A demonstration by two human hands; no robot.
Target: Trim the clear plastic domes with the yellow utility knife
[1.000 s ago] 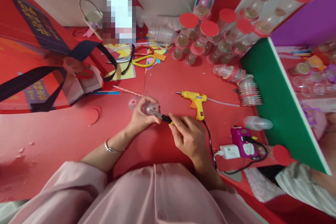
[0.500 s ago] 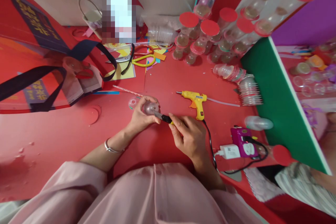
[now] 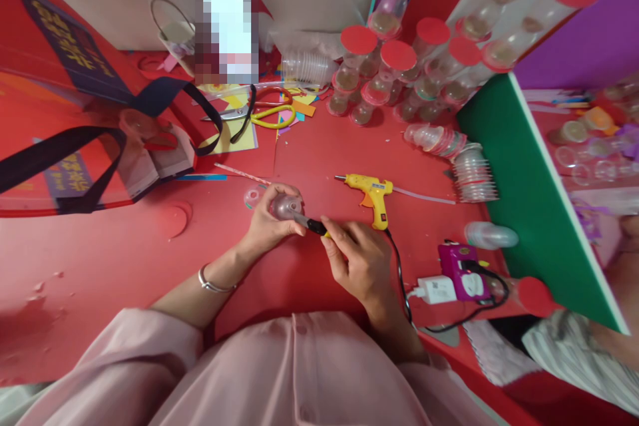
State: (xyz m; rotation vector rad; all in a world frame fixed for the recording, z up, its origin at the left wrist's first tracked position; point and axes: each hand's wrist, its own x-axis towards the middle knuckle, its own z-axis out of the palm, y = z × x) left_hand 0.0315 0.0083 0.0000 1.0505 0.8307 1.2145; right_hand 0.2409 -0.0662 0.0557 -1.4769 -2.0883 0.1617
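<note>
Nothing has visibly moved since the earlier frame. Left hand (image 3: 266, 221) grasps a clear plastic cup (image 3: 283, 208); right hand (image 3: 360, 258) grips a utility knife (image 3: 315, 226), blade at the cup.

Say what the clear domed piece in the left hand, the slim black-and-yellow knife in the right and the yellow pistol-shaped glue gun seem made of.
Clear domed piece: probably glossy plastic; see-through with bright highlights.
Slim black-and-yellow knife: grey blade likely metal, by its dull sheen; black front perhaps plastic.
Yellow pistol-shaped glue gun: likely moulded plastic, smooth and evenly coloured; greyish nozzle looks metallic.
</note>
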